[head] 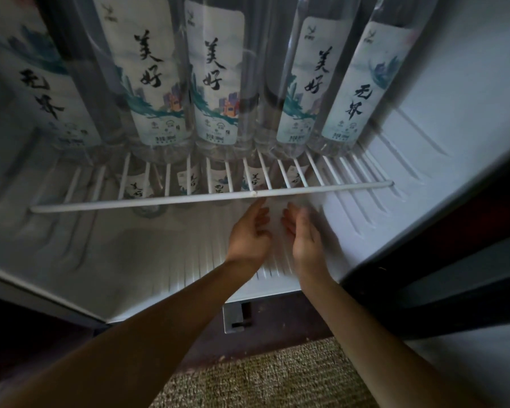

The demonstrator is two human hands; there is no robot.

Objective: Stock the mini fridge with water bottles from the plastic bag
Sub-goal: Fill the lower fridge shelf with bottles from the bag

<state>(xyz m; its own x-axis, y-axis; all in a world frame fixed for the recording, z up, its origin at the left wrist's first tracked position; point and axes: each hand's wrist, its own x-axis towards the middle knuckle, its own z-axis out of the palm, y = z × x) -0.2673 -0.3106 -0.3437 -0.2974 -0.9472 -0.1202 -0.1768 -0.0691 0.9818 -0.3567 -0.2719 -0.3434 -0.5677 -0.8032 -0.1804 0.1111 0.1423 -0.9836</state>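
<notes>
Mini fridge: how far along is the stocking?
Done: the wire shelf carries a row of upright bottles, and lower bottles show through it at the back. In hand: nothing visible; the left hand and right hand reach in below the shelf, fingers relaxed, blurred. Left: the front of the lower floor is bare; the bag is out of view, so the remaining count is unknown.

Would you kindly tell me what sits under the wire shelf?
Under the wire shelf, more labelled water bottles show between its bars; the upper bottle row covers their tops.
</notes>
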